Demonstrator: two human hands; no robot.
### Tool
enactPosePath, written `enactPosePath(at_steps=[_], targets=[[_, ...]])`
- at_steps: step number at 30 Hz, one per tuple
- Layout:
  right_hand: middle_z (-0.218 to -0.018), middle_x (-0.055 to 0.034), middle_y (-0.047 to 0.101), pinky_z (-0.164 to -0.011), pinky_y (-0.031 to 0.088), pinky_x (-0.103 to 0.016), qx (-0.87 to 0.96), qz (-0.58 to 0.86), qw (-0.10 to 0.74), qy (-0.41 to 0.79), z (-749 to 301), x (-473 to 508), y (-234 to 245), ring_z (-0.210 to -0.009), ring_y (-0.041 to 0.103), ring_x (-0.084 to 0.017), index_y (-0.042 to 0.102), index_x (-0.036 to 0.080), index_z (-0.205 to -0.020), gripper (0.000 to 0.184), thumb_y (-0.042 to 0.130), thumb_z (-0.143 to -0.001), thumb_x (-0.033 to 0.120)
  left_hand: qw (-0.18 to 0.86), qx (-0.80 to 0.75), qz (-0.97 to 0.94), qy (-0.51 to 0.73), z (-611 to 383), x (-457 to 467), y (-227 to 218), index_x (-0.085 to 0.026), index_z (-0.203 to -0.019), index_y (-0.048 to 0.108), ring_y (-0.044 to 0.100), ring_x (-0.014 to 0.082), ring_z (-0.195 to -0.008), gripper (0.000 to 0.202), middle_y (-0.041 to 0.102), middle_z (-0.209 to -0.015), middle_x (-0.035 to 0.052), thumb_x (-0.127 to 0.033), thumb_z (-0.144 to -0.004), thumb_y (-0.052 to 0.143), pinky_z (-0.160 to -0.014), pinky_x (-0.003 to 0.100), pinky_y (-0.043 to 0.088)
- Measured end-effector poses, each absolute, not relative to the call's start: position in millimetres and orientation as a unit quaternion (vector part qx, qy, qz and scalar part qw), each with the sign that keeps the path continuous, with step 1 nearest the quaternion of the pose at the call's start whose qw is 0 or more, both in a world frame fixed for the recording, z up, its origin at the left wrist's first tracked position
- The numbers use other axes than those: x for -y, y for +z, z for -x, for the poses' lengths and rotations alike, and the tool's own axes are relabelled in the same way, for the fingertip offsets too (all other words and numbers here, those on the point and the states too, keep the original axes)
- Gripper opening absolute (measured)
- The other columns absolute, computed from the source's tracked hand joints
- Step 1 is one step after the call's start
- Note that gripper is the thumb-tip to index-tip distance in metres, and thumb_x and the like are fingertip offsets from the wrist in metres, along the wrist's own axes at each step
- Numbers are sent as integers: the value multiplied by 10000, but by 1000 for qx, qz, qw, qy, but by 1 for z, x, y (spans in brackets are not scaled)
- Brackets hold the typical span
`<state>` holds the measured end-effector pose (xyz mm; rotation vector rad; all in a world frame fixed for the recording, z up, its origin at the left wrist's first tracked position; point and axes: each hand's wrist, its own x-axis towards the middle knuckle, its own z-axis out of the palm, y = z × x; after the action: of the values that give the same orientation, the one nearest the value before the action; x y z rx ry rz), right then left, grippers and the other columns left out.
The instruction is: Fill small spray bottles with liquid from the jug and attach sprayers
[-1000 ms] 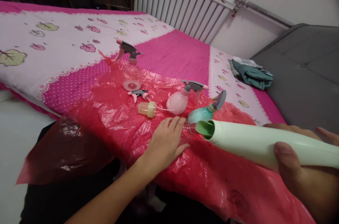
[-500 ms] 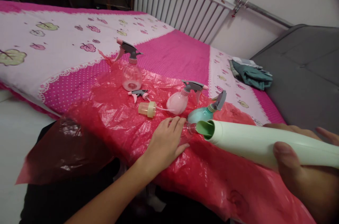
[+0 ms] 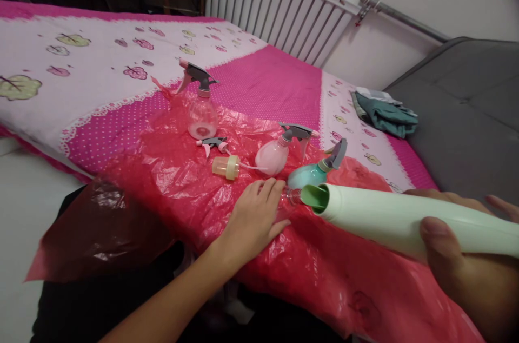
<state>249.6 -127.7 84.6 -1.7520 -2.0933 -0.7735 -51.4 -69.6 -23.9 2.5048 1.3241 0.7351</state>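
Note:
My right hand [image 3: 466, 256] grips a long pale green bottle [image 3: 405, 221], tilted so its open green spout [image 3: 314, 197] meets the neck of a small clear bottle [image 3: 288, 197]. My left hand [image 3: 253, 218] is wrapped round that clear bottle, which is mostly hidden under the fingers, on a red plastic sheet [image 3: 194, 186]. Just behind stand a teal spray bottle [image 3: 314, 172] and a pink spray bottle [image 3: 275, 153]. A loose spray head with a tube [image 3: 214, 144] and a small pink and yellow cap piece [image 3: 225, 166] lie nearby.
A clear pink spray bottle [image 3: 201, 107] stands further back on the red sheet. The bed has a pink patterned cover [image 3: 101, 61]. Folded teal cloth [image 3: 385, 113] lies at the right, next to a grey cushion [image 3: 466, 99]. A white radiator [image 3: 279, 13] lines the wall.

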Motion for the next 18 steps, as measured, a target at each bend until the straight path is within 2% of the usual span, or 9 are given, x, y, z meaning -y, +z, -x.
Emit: enactPosePath(at_steps=[6,13,18], targets=[[-1036,-70,718,-1169,341,-655,727,617,150,-262,-253,127,82,-1123,650,-362,637,287,-1175,529,266,-985,614,108,-449,-851,250,52,69,-24,-78,-1514,418,575,389,-1332,744,581,-1504,208,-443,-947,732,-1136,527,473],[-1024,-81,720,-1166,351,-626,731,608,150,-271,-251,128,84,-1077,674,-347,651,274,-1161,525,273,-997,600,99,-448,-851,255,51,69,-25,-80,-1512,425,585,382,-1311,740,594,-1490,201,-434,-942,739,-1133,521,476],[-1078,-103,723,-1189,323,-636,719,626,161,-256,-254,129,81,-1148,652,-363,656,250,-1187,542,297,-997,609,97,-445,-853,255,51,69,-25,-60,-1506,438,582,384,-1304,748,593,-1487,205,-438,-938,744,-1132,520,481]])
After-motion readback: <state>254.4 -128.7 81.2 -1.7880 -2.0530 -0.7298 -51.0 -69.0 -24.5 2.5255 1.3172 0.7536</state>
